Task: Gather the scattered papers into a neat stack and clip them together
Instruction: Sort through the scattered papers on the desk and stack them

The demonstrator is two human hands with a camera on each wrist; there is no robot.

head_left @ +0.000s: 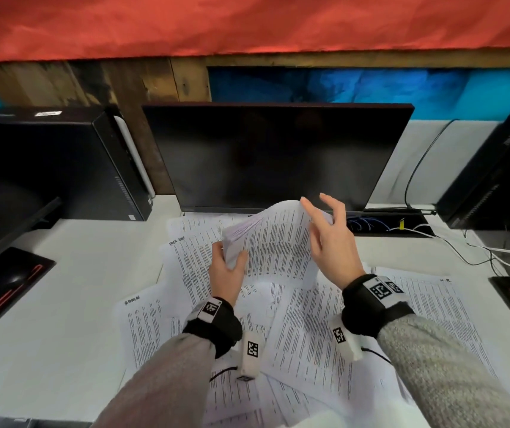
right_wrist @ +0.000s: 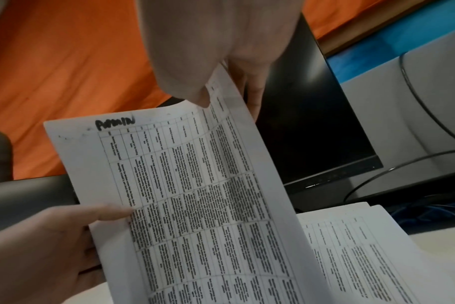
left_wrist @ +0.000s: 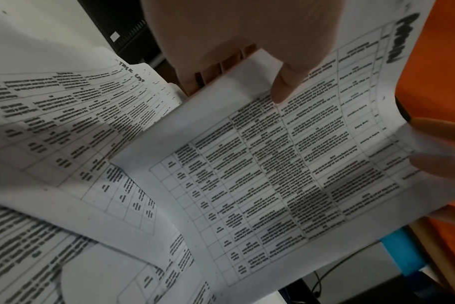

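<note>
Your left hand pinches the stack at centre frame, its long axis running up-right to your right hand, fingers spread wide on its edge

White desk; dark monitor at twelve o'clock, computer tower at ten, red cloth above.

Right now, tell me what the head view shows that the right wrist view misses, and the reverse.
Only the head view: loose sheets scattered on the desk, both wrists, and the computer tower at left.
Only the right wrist view: "ADMIN" handwritten at the top of the stack.
Both: left hand gripping the stack's edge, right hand at its other edge, and the dark monitor behind.
</note>
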